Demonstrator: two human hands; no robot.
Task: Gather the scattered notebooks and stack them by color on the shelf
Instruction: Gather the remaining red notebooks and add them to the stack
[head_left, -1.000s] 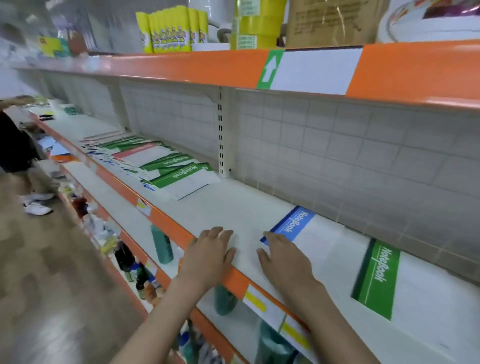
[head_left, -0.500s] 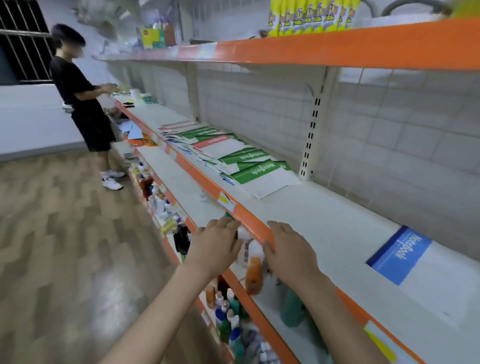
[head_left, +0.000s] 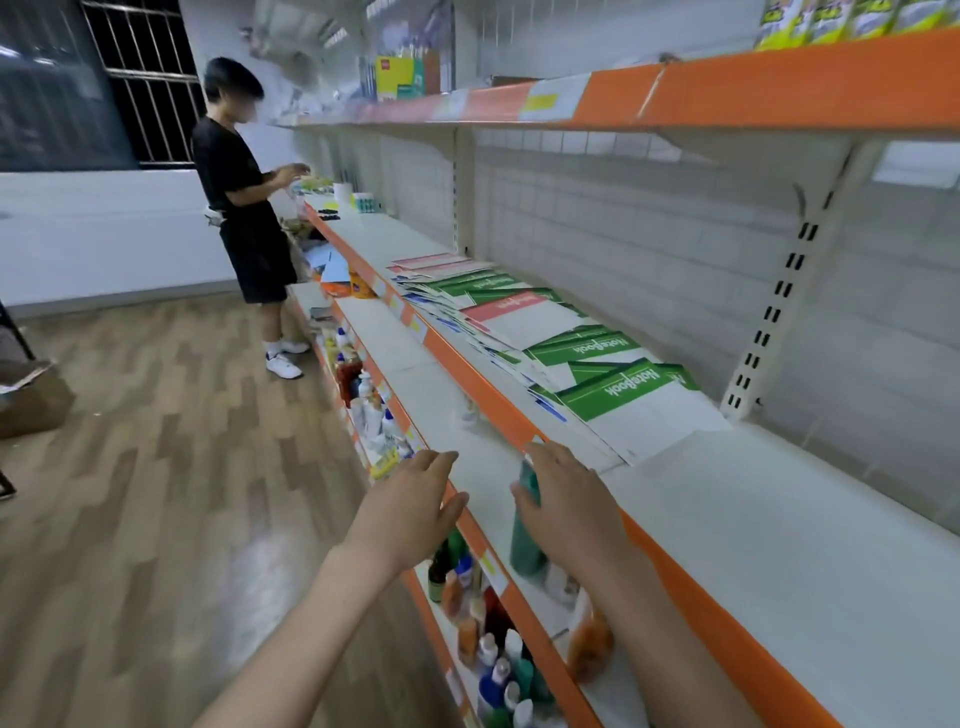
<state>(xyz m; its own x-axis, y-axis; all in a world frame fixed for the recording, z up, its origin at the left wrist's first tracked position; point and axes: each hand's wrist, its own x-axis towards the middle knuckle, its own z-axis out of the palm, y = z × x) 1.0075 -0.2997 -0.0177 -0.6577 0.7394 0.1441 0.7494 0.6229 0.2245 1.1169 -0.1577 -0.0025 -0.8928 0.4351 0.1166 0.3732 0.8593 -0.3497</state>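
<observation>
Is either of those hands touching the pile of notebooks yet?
Apart. In the head view both the left hand and the right hand stop short of the notebooks, with bare shelf between.

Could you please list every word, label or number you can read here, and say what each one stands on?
"NoteBook": on the green band of the nearest green notebook, seen upside down.
"NoteBook": on the green notebook behind it, also upside down.
Script on the red notebook: too blurred to read.
Price tags on the orange shelf edge: too blurred to read.
Yellow packs on the top shelf: print too blurred to read.
</observation>
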